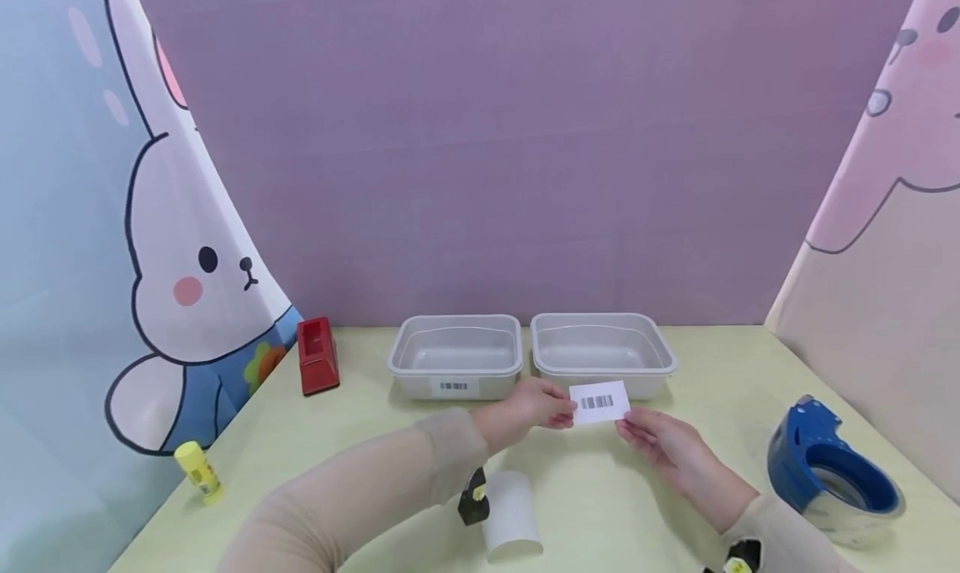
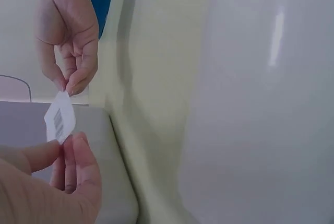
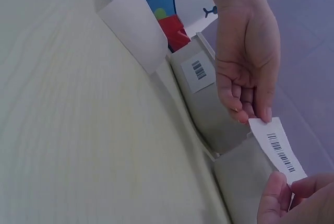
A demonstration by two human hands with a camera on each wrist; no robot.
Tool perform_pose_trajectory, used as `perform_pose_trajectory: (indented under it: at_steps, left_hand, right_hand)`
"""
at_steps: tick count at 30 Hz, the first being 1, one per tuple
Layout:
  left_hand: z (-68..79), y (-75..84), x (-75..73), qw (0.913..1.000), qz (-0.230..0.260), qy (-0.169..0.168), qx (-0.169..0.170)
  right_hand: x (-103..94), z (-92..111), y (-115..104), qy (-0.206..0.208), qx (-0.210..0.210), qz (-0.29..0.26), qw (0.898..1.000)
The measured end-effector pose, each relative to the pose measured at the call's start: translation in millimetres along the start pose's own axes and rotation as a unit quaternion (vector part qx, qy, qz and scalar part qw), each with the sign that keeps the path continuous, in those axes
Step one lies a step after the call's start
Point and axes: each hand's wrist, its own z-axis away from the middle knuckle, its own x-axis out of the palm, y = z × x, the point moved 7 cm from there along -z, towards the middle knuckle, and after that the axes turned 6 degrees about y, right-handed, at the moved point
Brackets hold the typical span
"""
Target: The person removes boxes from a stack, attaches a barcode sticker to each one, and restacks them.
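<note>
A white barcode label (image 1: 600, 403) is stretched between both hands in front of the right-hand bin (image 1: 603, 348). My left hand (image 1: 528, 406) pinches its left end between thumb and fingers. At the other end my right hand (image 1: 671, 448) pinches a lower corner. In the right wrist view the label (image 3: 279, 151) shows its printed side, slightly bent. The left-hand bin (image 1: 455, 348) carries a similar barcode label on its front, seen up close in the right wrist view as a stuck label (image 3: 198, 71). Part of the right-hand bin's front is hidden behind the label and left hand.
A curled white sheet of paper (image 1: 512, 515) lies near the table's front, by the left forearm. At the right stands a blue tape dispenser (image 1: 806, 456). A red holder (image 1: 318, 356) and a yellow glue stick (image 1: 198, 471) are on the left. A purple cloth backs the table.
</note>
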Motion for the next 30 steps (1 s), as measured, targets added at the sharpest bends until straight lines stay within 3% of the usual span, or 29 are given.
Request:
perform_pose_trajectory:
  at_steps: [10,19,24,30]
  left_hand:
    - [-16.7,0.9,12.2,0.9993,0.019,0.01,0.03]
    - [-32.9,-11.9,19.8,0.9994,0.032,0.009,-0.009]
    - [-37.0,-19.5,22.6,0.9973,0.067,0.004,-0.03]
    - [-38.1,-22.1,21.6,0.9958,0.074,0.049,-0.02]
  right_hand:
    - [-8.3,-11.8,1.0,0.015,0.006,-0.007,1.0]
    - [-14.9,-24.4,6.2,0.058,0.025,-0.003,0.998]
    - [-17.4,-30.0,9.9,0.075,0.03,0.006,0.997]
    - [-18.6,-35.9,9.7,0.095,0.023,0.008,0.995]
